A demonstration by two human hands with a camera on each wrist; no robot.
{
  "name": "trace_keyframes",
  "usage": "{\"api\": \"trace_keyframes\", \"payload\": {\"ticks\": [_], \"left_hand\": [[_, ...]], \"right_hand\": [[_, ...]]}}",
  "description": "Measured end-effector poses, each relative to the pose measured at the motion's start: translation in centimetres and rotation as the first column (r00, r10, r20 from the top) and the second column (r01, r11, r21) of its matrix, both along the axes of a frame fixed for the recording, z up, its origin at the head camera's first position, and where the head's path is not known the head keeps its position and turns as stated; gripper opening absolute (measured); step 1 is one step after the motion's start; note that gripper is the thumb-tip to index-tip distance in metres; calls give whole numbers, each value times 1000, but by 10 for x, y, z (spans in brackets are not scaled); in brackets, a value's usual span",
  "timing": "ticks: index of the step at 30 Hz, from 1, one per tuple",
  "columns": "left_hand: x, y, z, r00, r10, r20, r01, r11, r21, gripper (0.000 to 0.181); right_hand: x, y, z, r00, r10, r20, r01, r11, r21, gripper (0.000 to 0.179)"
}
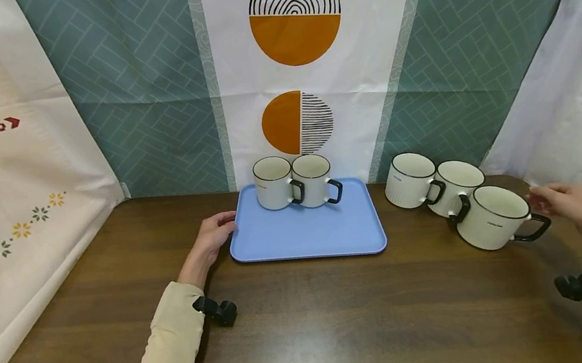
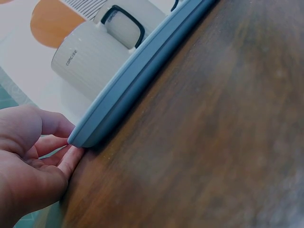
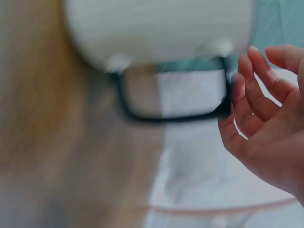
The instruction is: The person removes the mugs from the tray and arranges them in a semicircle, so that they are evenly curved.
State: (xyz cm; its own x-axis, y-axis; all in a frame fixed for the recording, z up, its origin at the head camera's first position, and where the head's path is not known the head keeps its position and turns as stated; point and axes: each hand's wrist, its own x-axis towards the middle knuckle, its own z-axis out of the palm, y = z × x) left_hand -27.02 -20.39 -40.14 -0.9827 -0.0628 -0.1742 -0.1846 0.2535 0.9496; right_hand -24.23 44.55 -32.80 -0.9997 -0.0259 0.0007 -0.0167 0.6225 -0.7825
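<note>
A blue tray lies on the table with two white mugs, a left mug and a right mug, standing side by side at its back edge. My left hand pinches the tray's left rim; in the left wrist view, fingers lie above and below its edge. To the right of the tray, my right hand is beside the black handle of the nearest white mug. Its fingers are loosely bent around nothing, and whether they touch the handle I cannot tell.
Behind the nearest mug stand a middle mug and a far mug, all three close together with black handles. Patterned cloth hangs along the table's back edge, and white cloths border the left and right sides.
</note>
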Motion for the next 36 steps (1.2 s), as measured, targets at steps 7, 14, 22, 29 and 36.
{"api": "trace_keyframes", "payload": {"ticks": [7,14,22,29,36], "left_hand": [[-1,-1,-2,1000,4,0,-4,1000,-1,44],[0,-4,0,1000,5,-7,-5,1000,0,45],[-2,0,-2,1000,8,3,-8,1000,8,44],[-2,0,-1,1000,2,7,-2,1000,1,44],[-1,0,-1,1000,2,-1,-2,1000,10,44]], "right_hand": [[-13,-44,43,996,75,-49,-72,995,69,24],[-34,-123,48,968,194,-156,-233,929,-286,16],[-54,-218,19,959,265,-101,-283,905,-318,38],[-77,-273,-7,965,262,-4,-249,910,-332,44],[-91,-303,-24,976,208,70,-119,771,-626,62]]}}
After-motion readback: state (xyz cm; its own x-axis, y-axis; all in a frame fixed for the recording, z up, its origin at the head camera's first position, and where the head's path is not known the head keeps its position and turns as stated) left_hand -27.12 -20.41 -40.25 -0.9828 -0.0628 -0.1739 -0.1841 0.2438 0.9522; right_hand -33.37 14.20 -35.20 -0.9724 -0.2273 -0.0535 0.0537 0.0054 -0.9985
